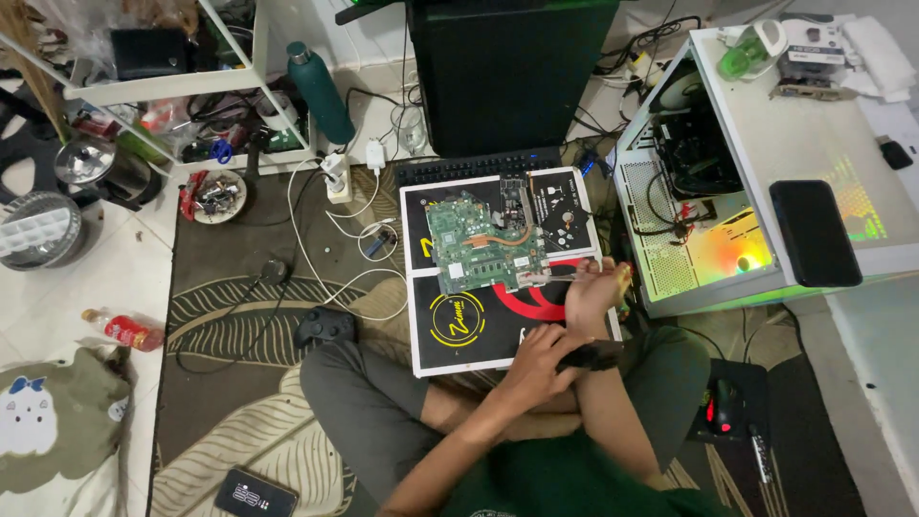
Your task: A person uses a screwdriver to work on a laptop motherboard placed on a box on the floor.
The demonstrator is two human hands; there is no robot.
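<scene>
Hard to read the fine stuff from up here. Our right hand [592, 287] sits at the right edge of the board [485, 244], fist closed around something with a yellowish end poking out by the knuckles, probably a screwdriver [621, 278], but the shaft and tip are hidden by our fingers, so we can't say for sure. Our left hand [544, 362] crosses over to the right forearm and rests on the dark watch [591, 356] there; we can't tell whether the fingers are actually pinching it or just lying on it.

The board is green, lying flat, face up, on a black mat [498, 316] with a white rim that rests partly on our lap. It's a bit skewed, top edge tipped toward the left. Its long axis runs roughly left to right across the mat, and a copper heat pipe [512, 235] crosses the upper part. Small parts on it are too tiny to make out.

Right of us stands an open white PC case [766, 153] with a phone [814, 233] on top, its far end cut off by the frame. A gamepad [325, 325] lies on the rug to the left, and another phone [255, 495] sits by our left knee.
</scene>
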